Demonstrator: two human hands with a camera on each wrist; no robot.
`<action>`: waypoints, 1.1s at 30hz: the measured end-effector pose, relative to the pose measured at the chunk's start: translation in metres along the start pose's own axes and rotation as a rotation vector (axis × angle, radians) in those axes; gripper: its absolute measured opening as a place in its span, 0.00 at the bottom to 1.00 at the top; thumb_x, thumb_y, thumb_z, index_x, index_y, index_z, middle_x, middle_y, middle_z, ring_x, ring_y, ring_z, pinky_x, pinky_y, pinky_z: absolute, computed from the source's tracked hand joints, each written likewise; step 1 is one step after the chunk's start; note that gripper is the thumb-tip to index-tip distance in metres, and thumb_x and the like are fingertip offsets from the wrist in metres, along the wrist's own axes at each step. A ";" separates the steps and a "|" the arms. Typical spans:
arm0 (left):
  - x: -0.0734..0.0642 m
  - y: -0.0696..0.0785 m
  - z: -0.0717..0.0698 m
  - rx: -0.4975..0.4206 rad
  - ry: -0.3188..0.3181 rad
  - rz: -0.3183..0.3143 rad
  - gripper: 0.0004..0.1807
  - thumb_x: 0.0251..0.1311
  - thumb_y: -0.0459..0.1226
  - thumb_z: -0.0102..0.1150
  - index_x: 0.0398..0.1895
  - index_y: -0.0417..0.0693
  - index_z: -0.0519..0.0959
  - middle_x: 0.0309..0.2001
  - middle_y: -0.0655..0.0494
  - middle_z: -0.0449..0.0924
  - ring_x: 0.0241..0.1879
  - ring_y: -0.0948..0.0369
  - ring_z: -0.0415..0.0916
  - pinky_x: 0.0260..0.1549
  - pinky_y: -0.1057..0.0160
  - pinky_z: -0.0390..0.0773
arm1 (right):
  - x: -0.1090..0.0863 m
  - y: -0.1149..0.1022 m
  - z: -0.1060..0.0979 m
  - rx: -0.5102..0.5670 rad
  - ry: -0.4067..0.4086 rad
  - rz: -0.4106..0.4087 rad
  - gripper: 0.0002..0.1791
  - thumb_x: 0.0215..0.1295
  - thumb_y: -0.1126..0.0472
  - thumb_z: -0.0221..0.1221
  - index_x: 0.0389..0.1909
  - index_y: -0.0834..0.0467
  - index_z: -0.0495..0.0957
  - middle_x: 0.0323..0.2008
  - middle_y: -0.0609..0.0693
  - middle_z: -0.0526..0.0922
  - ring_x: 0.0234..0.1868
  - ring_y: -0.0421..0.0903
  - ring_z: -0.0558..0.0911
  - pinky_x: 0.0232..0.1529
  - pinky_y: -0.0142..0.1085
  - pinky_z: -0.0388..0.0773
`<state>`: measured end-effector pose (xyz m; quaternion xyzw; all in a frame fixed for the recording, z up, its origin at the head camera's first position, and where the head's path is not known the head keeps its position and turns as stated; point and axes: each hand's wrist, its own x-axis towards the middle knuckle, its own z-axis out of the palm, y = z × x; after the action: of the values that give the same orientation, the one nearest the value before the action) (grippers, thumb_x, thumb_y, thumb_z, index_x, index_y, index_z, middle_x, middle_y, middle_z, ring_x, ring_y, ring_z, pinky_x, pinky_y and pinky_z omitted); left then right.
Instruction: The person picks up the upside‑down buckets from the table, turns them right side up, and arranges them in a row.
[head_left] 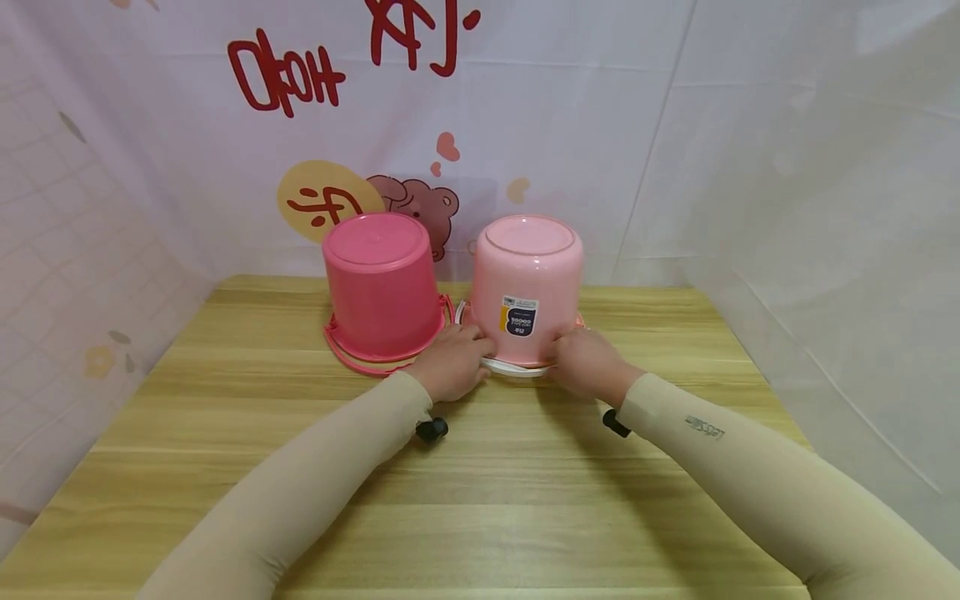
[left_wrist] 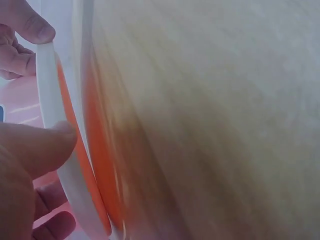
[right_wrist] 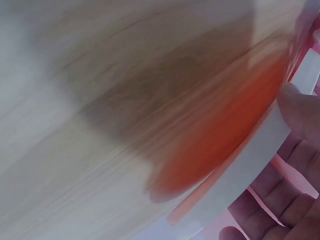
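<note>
A light pink bucket (head_left: 551,279) stands upside down on the table, a printed label (head_left: 519,317) on its front. Low at its left front, my left hand (head_left: 453,362) pinches the white handle (head_left: 516,368) that curves round the bucket's lower edge. On the other side, my right hand (head_left: 587,364) holds the same handle, its thumb on the outer face and its fingers behind. Under the white band, the left wrist view shows an orange edge (left_wrist: 72,107) just above the tabletop. The hands hide parts of the bucket's lower rim.
To the left, a bright pink bucket (head_left: 382,308) is also upside down, its pink handle (head_left: 352,364) lying on the wood-grain table (head_left: 480,517) close to my left hand. A printed white cloth (head_left: 585,125) hangs behind the table and along its sides.
</note>
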<state>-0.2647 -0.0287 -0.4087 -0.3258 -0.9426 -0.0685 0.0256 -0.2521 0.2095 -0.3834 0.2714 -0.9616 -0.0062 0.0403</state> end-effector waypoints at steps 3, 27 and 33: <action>0.001 -0.001 0.001 -0.001 0.028 -0.002 0.18 0.58 0.47 0.58 0.53 0.60 0.74 0.50 0.56 0.70 0.51 0.56 0.65 0.58 0.56 0.62 | -0.001 0.000 -0.001 0.021 0.013 -0.011 0.04 0.48 0.54 0.66 0.23 0.47 0.80 0.29 0.45 0.78 0.35 0.47 0.75 0.37 0.45 0.75; 0.000 -0.012 -0.015 -0.067 0.114 0.082 0.09 0.64 0.46 0.49 0.44 0.55 0.70 0.42 0.60 0.67 0.50 0.57 0.63 0.57 0.56 0.61 | -0.010 0.001 -0.022 0.183 0.058 -0.045 0.05 0.56 0.57 0.62 0.33 0.52 0.82 0.32 0.43 0.79 0.37 0.45 0.77 0.42 0.42 0.75; 0.000 -0.014 -0.019 -0.079 0.082 0.096 0.06 0.63 0.47 0.47 0.37 0.57 0.68 0.37 0.63 0.65 0.47 0.61 0.61 0.54 0.57 0.60 | -0.010 0.003 -0.024 0.234 0.030 -0.018 0.03 0.59 0.54 0.60 0.32 0.47 0.76 0.34 0.41 0.74 0.38 0.42 0.73 0.43 0.43 0.70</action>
<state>-0.2738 -0.0424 -0.3912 -0.3683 -0.9206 -0.1177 0.0544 -0.2429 0.2177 -0.3605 0.2828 -0.9526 0.1099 0.0225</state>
